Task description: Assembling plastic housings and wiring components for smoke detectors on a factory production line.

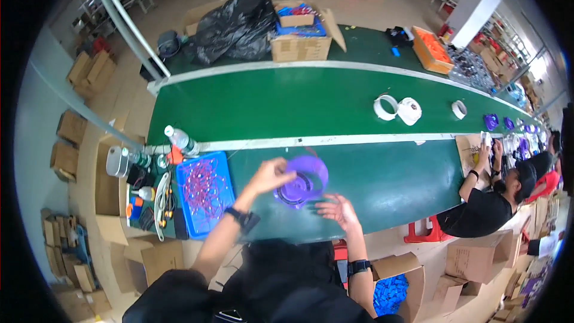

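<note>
Housing, purple (297, 192), round and open, over the green bench, just in front of the wearer; hoop wall plus disc, can't tell if they're joined. Left hand (270, 177) at its 10 o'clock, thumb and fingers pinching the hoop wall. Right hand (336, 211) at 4 o'clock, palm open, fingers spread, just beside it, apparently not gripping.

Handling, my read: light, thin moulded plastic, stiff overall, wall may flex if squeezed. Smooth, so could slip; edge could crack if dropped. Take it by the wall at 9 and 3, light pressure, keep fingers off the disc centre.

Around it: blue tray (226, 194) of red wires (203, 185) at 9, clear bottle (181, 140) at 10, white ring (378, 109) at 1-2, seated co-worker (478, 206) at 3.
</note>
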Action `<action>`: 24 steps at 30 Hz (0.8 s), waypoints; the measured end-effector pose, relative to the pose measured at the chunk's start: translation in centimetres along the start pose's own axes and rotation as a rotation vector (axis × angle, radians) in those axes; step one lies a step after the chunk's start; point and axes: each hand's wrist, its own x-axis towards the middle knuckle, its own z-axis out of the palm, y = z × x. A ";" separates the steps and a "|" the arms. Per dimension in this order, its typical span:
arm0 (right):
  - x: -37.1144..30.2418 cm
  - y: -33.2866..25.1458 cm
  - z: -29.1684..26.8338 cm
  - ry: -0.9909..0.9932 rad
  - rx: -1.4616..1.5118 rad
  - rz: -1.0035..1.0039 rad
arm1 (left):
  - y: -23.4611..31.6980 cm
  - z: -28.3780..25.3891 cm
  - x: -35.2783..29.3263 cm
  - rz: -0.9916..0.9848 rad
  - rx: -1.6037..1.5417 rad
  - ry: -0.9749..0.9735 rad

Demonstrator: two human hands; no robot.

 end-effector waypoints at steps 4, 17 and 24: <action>0.4 -0.3 -1.7 0.049 -0.100 -0.044 | -6.7 -3.1 5.3 -0.295 -0.473 0.370; 11.8 1.7 0.2 -0.097 -0.585 0.124 | -19.5 -6.0 9.5 -0.455 0.014 0.423; 14.8 -1.5 -1.5 -0.299 -0.566 0.198 | -20.8 -1.8 4.2 -0.288 -0.026 0.549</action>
